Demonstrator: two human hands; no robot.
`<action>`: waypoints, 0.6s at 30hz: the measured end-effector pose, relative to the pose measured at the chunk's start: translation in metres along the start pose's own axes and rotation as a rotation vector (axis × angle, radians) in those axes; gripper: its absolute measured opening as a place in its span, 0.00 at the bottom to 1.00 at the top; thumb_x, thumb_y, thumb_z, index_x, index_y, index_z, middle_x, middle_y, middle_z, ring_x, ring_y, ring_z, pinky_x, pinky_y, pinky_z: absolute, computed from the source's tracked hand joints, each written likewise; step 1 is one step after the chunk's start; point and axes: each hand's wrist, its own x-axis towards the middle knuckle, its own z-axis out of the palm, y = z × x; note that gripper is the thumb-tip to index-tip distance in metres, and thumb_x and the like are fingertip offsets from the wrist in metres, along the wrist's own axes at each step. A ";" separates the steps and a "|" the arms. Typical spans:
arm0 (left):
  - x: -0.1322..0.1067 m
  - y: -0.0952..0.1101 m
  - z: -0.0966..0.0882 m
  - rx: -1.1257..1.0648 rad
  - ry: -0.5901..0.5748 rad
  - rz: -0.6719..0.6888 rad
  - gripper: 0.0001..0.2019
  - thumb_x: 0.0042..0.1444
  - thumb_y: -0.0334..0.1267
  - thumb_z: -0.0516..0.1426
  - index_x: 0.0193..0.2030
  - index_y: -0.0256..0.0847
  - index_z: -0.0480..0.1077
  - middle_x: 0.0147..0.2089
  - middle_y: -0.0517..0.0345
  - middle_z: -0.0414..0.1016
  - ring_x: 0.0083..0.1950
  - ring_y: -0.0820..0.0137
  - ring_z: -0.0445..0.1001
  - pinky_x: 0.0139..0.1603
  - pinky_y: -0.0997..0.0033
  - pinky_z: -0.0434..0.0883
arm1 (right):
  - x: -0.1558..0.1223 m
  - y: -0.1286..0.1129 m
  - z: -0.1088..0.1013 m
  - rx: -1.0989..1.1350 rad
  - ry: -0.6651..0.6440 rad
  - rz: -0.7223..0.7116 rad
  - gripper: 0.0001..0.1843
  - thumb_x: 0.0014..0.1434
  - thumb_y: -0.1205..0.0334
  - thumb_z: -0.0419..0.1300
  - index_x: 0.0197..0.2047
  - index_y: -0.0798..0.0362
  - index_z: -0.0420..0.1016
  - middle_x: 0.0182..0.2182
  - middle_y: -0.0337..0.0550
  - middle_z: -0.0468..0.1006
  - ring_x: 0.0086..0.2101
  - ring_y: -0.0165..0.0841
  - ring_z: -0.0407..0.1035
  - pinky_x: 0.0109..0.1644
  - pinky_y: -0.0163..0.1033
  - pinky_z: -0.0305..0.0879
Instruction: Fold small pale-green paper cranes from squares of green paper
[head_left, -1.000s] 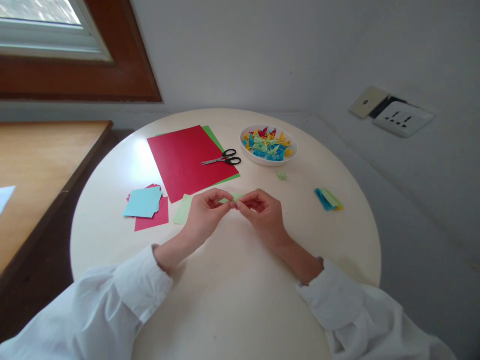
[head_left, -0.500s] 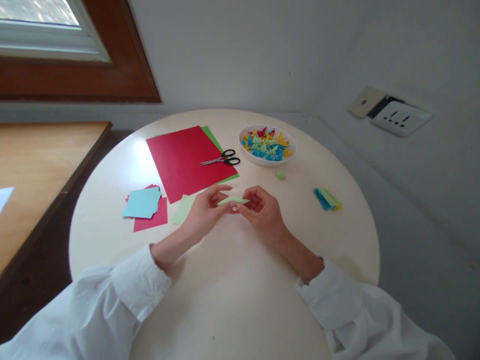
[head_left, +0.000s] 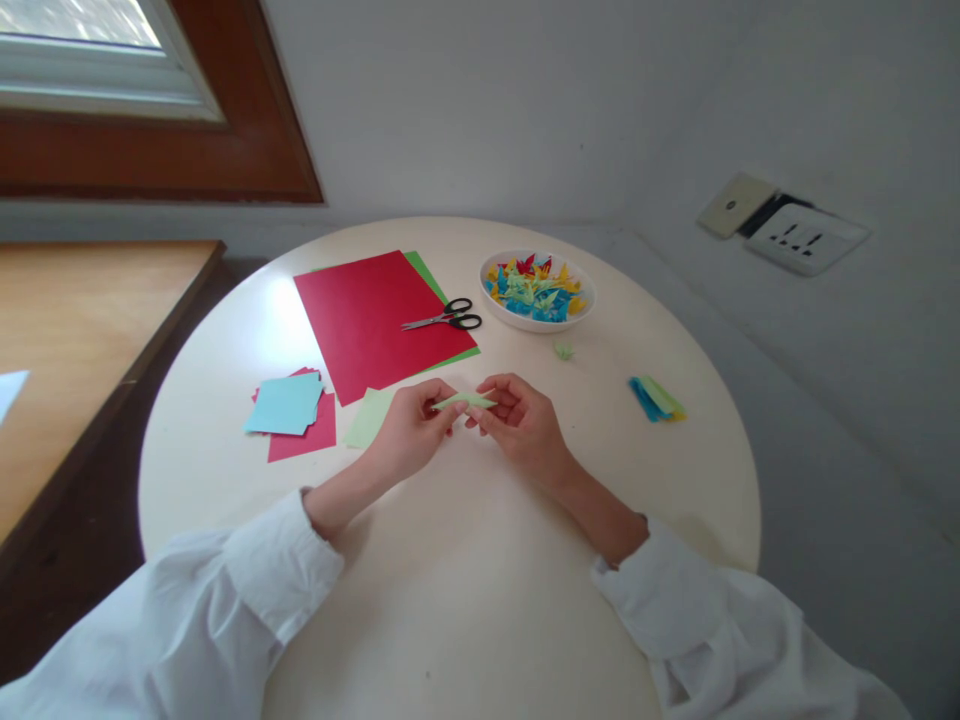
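Seemingly mid-fold: pinching pale-green folded paper in clamped fingers of left hand and right hand, well in from far edge of table; calling next for aligned creasing

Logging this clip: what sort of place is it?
Probably the corner of an ordinary room, at home or in a small craft space. A wood-framed window and a wall socket show beyond a round table, which bears scissors and a bowl of folded paper shapes.
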 end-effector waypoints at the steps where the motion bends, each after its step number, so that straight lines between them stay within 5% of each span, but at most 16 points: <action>1: 0.000 0.001 0.000 0.011 0.009 0.004 0.10 0.49 0.40 0.57 0.21 0.39 0.67 0.18 0.62 0.68 0.19 0.77 0.60 0.20 0.77 0.56 | 0.000 0.001 0.000 0.002 -0.005 0.006 0.18 0.46 0.55 0.65 0.36 0.52 0.64 0.24 0.35 0.74 0.25 0.29 0.73 0.27 0.33 0.68; 7: 0.001 0.003 -0.002 0.014 0.001 -0.049 0.09 0.46 0.40 0.58 0.20 0.38 0.68 0.15 0.64 0.63 0.17 0.77 0.57 0.17 0.77 0.53 | 0.003 0.003 -0.001 0.047 -0.028 -0.006 0.23 0.45 0.57 0.65 0.43 0.51 0.62 0.22 0.31 0.72 0.24 0.27 0.70 0.29 0.33 0.67; 18: 0.003 -0.005 0.000 -0.210 -0.099 -0.079 0.11 0.47 0.44 0.61 0.25 0.37 0.73 0.25 0.58 0.73 0.24 0.76 0.66 0.27 0.75 0.62 | 0.004 0.001 -0.002 -0.044 0.057 -0.052 0.13 0.47 0.58 0.63 0.36 0.52 0.69 0.22 0.34 0.73 0.23 0.27 0.70 0.29 0.34 0.69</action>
